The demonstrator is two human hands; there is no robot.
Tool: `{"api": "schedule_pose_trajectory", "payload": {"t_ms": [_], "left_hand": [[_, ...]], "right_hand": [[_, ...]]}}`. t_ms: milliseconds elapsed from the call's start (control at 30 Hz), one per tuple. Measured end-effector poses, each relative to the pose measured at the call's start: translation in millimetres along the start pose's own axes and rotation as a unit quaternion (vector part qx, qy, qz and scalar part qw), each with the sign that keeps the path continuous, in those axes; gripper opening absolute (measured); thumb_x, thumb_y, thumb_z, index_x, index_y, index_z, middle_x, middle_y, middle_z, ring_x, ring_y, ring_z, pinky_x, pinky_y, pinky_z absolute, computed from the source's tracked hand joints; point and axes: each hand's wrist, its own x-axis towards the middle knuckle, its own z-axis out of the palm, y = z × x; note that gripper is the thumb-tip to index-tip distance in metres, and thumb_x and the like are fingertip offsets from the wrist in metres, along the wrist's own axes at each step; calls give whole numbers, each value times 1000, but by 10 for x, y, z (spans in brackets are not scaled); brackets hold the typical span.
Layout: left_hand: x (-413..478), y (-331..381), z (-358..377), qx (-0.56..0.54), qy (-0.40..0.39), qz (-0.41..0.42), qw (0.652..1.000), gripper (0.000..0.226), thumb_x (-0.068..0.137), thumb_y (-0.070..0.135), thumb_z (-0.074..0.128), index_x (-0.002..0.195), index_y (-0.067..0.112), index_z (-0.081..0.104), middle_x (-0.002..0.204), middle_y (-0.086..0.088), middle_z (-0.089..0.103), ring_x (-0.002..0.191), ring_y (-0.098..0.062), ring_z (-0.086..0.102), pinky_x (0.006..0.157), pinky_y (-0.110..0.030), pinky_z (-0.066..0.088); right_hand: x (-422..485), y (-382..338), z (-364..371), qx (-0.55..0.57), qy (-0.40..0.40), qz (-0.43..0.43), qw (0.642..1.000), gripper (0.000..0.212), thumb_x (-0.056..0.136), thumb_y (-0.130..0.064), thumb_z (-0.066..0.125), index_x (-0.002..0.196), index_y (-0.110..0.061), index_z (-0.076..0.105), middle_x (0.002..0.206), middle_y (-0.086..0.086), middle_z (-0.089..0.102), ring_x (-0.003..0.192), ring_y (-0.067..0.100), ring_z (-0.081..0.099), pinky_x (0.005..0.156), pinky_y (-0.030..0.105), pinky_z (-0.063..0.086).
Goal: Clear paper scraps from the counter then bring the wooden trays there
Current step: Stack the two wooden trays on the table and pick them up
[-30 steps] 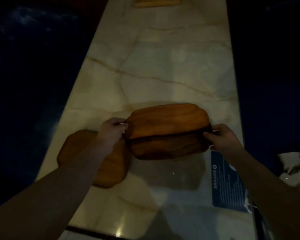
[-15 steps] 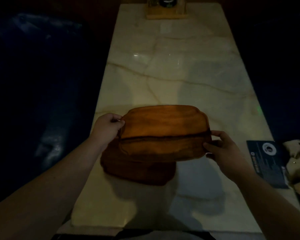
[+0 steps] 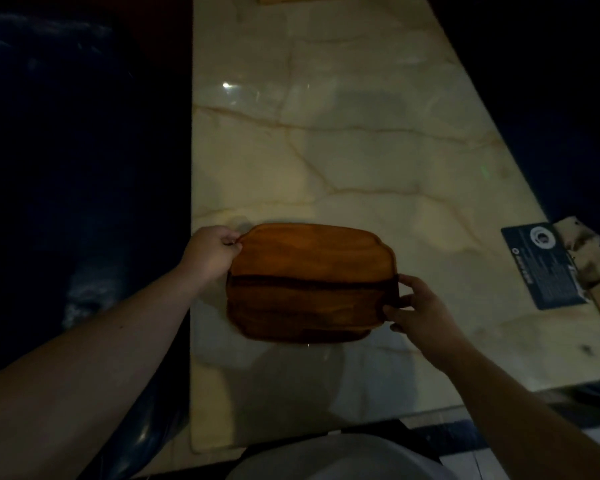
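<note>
A: Step? Tray (image 3: pixel 309 282) phase, by the look of it. Gripped at both short ends over the near-left part of the table (image 3: pixel 361 140), close to its left edge.

B: Hands?
A: Left hand (image 3: pixel 210 254) curled closed on the far-left corner, fingers wrapped over the rim. Right hand (image 3: pixel 418 306) half closed, pinching the right end, thumb and fingertips on the edge.

B: Resting or lifted?
A: Can't tell for sure. Shadow pooled under the near edge, so probably tipped a little or just off the surface. Could also be one tray on another; only one outline readable in this light.

B: Orientation?
A: Long axis left-right, across the width of the table. Flat face up, toward the camera. Dark grain band running the same way, along the length. Far edge lit, near half darker.

B: Paper cleared?
A: Middle of the table bare. Dark printed card (image 3: pixel 541 265) at the right edge, crumpled pale stuff (image 3: pixel 582 251) touching it on its right. Scrap or not, can't say.

B: Next move?
A: Judgement only: set down level, lower both ends together, then release. Grip is on the edges, so fingers need room to slide out from underneath. Worth keeping clear of the left edge; not much margin there.
</note>
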Motion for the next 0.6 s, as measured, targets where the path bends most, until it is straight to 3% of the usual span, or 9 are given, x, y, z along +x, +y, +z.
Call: {"api": "schedule_pose_trajectory", "payload": {"t_ms": [267,600], "left_hand": [[40,-243,141,72,-26,-1,997,26,87,10,60,112,10,66,116,-8,67,106,-24,61,90,-33,48],[42,-336,177,104,-25,-15,994,27,89,13,57,115,12,64,121,-9,65,109,-24,59,88,-28,44]], "right_hand": [[4,183,137,-68,5,16,998,62,87,-8,66,140,-28,40,94,6,66,81,25,70,83,53,57],[31,172,200,-179,-14,1,984,67,89,-18,63,146,-24,30,83,0,62,75,25,65,60,33,48]]}}
